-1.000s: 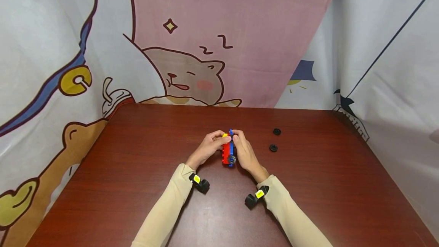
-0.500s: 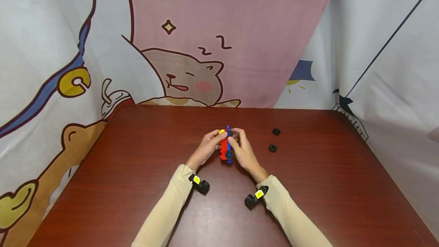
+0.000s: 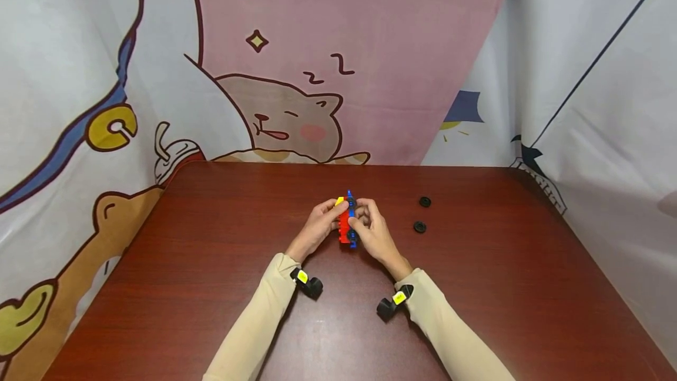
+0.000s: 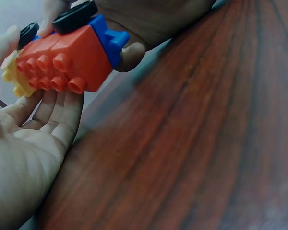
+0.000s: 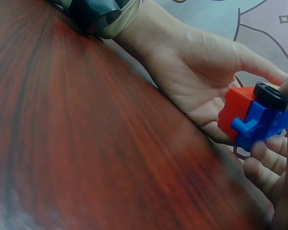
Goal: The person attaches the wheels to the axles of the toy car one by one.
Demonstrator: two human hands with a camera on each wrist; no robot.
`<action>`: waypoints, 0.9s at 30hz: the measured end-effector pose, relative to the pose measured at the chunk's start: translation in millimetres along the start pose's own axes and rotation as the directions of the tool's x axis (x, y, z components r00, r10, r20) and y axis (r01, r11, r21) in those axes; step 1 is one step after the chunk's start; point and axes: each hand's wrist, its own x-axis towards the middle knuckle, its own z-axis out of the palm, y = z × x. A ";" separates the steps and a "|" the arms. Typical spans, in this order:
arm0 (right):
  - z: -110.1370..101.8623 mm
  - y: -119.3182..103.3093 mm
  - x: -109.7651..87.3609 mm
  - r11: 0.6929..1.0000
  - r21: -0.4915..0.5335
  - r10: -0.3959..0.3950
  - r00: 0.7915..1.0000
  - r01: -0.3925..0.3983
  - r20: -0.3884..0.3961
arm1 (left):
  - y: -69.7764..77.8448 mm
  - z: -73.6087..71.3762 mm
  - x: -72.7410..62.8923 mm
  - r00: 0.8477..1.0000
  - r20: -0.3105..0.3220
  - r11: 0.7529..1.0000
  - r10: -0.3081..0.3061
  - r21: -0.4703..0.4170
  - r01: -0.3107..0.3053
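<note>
Both hands hold a toy block vehicle (image 3: 344, 229) over the middle of the table. It has studded red bricks (image 4: 81, 53), a yellow brick (image 4: 17, 76) at the far end and a blue base (image 5: 259, 122). Black wheels (image 4: 76, 18) sit along its upturned side in the left wrist view. My left hand (image 3: 316, 229) grips the red and yellow bricks, its thumb near the far end. From the other side, my right hand (image 3: 376, 236) pinches the blue base, with its thumb along that side. Some right fingers are hidden behind the toy.
To the right of the hands, two loose black wheels (image 3: 425, 201) (image 3: 420, 227) lie apart on the brown table (image 3: 222, 222). A printed curtain (image 3: 391, 63) hangs behind the table's far edge. Each wrist carries a small black camera.
The toy has shifted slightly away and to the left, and turned a little. My right thumb has slid nearer along the blue base. The loose wheels stay put.
</note>
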 end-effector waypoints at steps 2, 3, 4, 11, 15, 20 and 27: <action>0.6 0.9 0.9 0.999 0.050 0.010 1.000 -0.010 -0.008 | 0.9 -0.3 -0.6 1.000 0.009 1.000 0.003 -0.001 -0.003; 0.9 1.7 1.2 0.997 0.075 0.016 1.000 -0.015 -0.015 | 1.2 -0.4 -1.1 1.000 0.015 1.000 0.004 0.002 -0.004; 1.1 2.3 1.4 0.995 0.098 0.024 0.999 -0.021 -0.028 | 1.5 -0.6 -1.7 1.000 0.022 1.000 0.003 0.006 -0.003; 2.7 5.7 2.1 0.990 0.142 0.029 0.985 -0.005 -0.167 | 0.5 -1.1 -2.1 0.998 0.059 1.000 0.006 0.009 -0.007; 2.6 6.2 2.0 0.989 0.148 0.041 0.978 -0.010 -0.205 | -1.3 -1.6 -0.3 0.998 0.058 1.000 0.001 0.018 -0.002; 1.3 4.7 2.0 0.989 0.146 0.066 0.973 -0.033 -0.223 | -1.6 -1.9 1.5 0.999 0.047 0.999 -0.009 0.043 0.007; 0.5 -3.7 1.8 0.991 0.103 0.100 0.980 -0.083 -0.173 | -0.4 -1.5 1.3 1.000 0.019 0.999 -0.015 0.042 0.014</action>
